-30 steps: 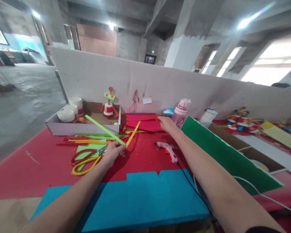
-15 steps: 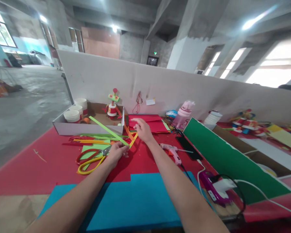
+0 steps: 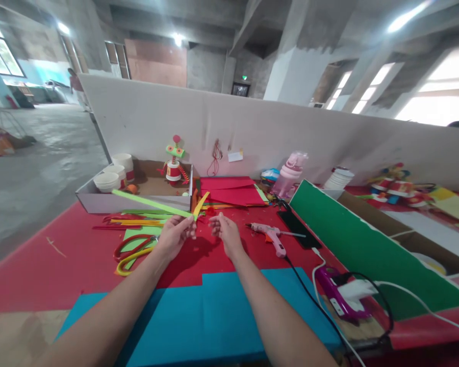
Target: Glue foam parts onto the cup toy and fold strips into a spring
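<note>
My left hand (image 3: 173, 237) pinches a light green paper strip (image 3: 149, 202) and a yellow paper strip (image 3: 201, 205) where their ends meet. The green strip points away to the left, while the yellow one slants up to the right. To the right of that joint is my right hand (image 3: 228, 235), its fingers loosely bent and apart with nothing visible in them. Scissors (image 3: 132, 268) with red and yellow handles lie left of my left hand, their blades partly hidden. A pink glue gun (image 3: 271, 235) rests on the red table covering to the right.
A shallow box (image 3: 133, 204) holds white paper cups (image 3: 107, 182) and a paper-cup robot figure (image 3: 173, 171). Red paper sheets (image 3: 229, 191) lie behind my hands, blue sheets (image 3: 229, 311) in front. At right are a pink bottle (image 3: 291, 173), green board (image 3: 367, 250) and purple power strip (image 3: 338, 293).
My right hand has come away from the yellow strip and lowered towards me. My left hand has raised the joined strips slightly and shifted left, and the green strip now lies flatter.
</note>
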### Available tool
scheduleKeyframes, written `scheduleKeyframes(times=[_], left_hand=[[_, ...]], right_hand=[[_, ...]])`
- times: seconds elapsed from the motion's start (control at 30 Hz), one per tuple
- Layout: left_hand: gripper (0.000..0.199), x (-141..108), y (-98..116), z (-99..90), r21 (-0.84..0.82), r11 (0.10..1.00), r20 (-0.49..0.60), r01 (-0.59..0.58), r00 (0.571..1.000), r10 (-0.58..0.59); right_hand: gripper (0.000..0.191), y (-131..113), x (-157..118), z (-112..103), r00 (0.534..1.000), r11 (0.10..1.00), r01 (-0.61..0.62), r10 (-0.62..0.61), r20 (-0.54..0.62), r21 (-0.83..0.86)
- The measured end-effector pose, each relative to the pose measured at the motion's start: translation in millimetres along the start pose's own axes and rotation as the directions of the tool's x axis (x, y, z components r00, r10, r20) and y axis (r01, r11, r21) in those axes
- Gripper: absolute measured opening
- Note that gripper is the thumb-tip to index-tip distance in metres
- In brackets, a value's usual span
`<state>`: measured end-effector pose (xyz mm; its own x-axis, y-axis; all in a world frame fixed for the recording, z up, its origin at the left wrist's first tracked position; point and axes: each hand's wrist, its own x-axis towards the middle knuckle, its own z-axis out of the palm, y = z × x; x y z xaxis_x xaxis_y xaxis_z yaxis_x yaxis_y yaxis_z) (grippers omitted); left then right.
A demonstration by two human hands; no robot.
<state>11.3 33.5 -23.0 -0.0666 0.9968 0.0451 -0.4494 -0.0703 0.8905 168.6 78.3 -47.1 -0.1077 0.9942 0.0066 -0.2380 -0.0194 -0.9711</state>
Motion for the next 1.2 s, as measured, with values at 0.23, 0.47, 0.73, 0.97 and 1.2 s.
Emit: scheduleKeyframes(times=[0.23,0.47,0.73,0.97,1.2], left_hand=[[0.033,0,-17,0.7,0.182,0.977,-0.020,0.110,0.994,-0.109],[0.029,-3,-17,5.7,0.348,0.933,-0.026,0.091,0.996,-0.088],[0.028,-1,-17,4.2,0.399,0.913,-0.015,0.089,0.996,-0.090],[0.032,-2,-17,3.7,0.378,0.922,0.020,0.087,0.995,-0.103],[0.034,-1,-19,1.6,0.372,0.927,0.075,0.053,0.993,-0.087]], right_hand=[[0.050,-3,-14,14,0.956,0.966,-0.184,0.133,0.261,0.181],[0.036,4,-14,10,0.975,0.996,-0.088,0.080,0.205,0.031],[0.036,4,-13,8,0.971,0.988,-0.136,0.119,0.209,0.069],[0.038,3,-12,8,0.963,0.971,-0.201,0.171,0.208,0.133],[0.033,10,-14,13,0.979,0.971,-0.156,0.127,0.158,0.180]])
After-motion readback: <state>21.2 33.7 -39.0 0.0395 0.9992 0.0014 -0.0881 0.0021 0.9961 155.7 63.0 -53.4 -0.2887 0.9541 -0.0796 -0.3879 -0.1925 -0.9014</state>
